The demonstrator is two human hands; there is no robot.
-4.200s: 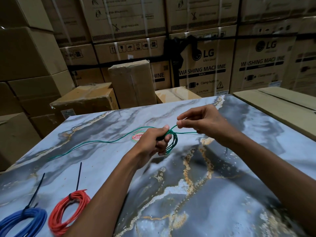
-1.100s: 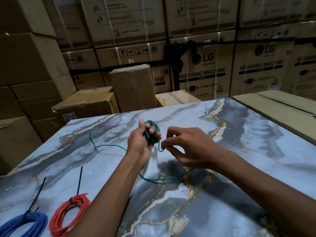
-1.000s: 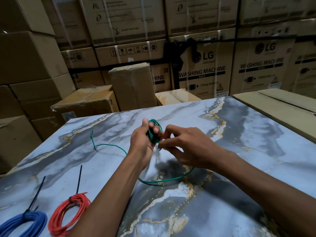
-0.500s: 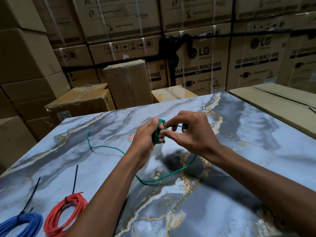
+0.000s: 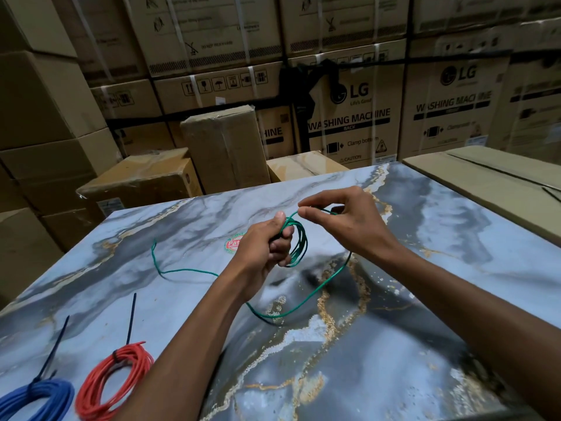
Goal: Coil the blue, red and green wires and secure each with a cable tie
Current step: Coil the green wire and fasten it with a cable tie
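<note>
- Centrally, a thin green insulated wire (image 5: 299, 241) is partly wound into a small coil of several loops, held above the middle of the marble-patterned grey, white and gold desk (image 5: 425, 268).
- Its loose remainder drops from the coil, sweeps in a wide curve over the desk near the forearms, then trails off to the left, where the free end kinks upward.
- The left hand (image 5: 261, 247) is clenched around the left side of the green coil, thumb pressed on top and fingers curled beneath.
- The right hand (image 5: 343, 226) pinches the strand between thumb and forefinger just above and to the right of the coil, its other fingers loosely curled.
- A small round red and green sticker (image 5: 233, 244) shows on the desk, partly hidden behind the left hand.
- A coiled red wire (image 5: 113, 381) lies on the near-left part of the desk, bound by a black cable tie (image 5: 131, 320) whose tail points away from the viewer.
- A coiled blue wire (image 5: 39, 399) lies just left of the red one, cut by the frame's edge, with its own dark cable tie (image 5: 53, 350) sticking up and out.
- Stacked brown cardboard boxes (image 5: 349, 117) stand behind the desk, some printed "LG" and "WASHING MACHINE".
</note>
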